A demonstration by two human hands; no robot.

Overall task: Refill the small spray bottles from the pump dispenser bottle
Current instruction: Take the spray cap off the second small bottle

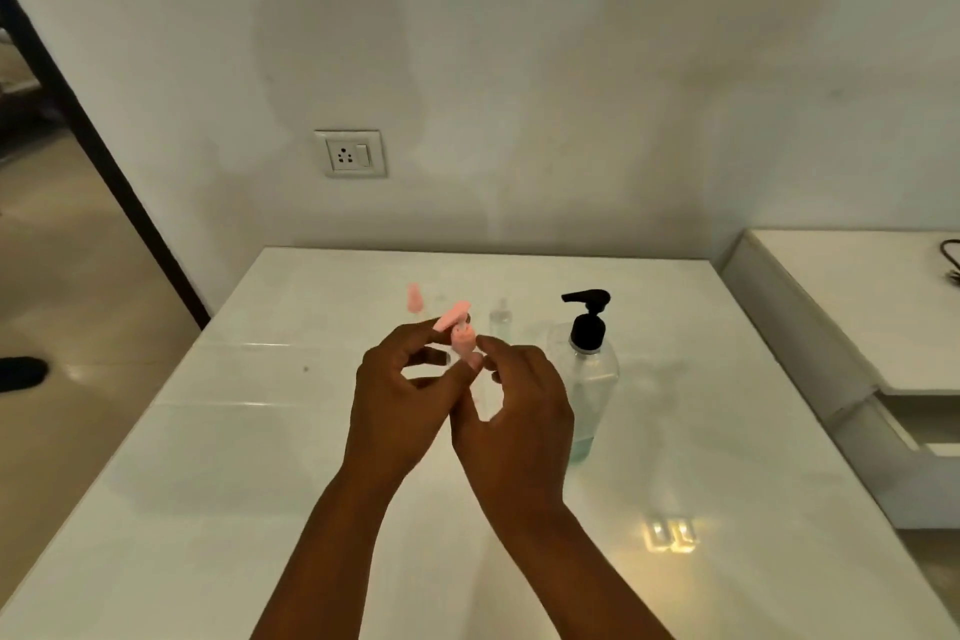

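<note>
A small spray bottle (pixel 480 392) was held above the desk (pixel 208 431) near the pump dispenser bottle (pixel 589 369), gripped by the right hand (pixel 511 411); its pink sprayer top (pixel 460 335) was pinched by the left hand (pixel 397 395), best unscrewed with the bottle kept upright

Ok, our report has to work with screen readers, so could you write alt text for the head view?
Two hands, the left hand and right hand, hold a small pink-topped spray bottle above a white table. A clear pump dispenser bottle with a black pump stands to the right, and two more small bottles behind.
</note>
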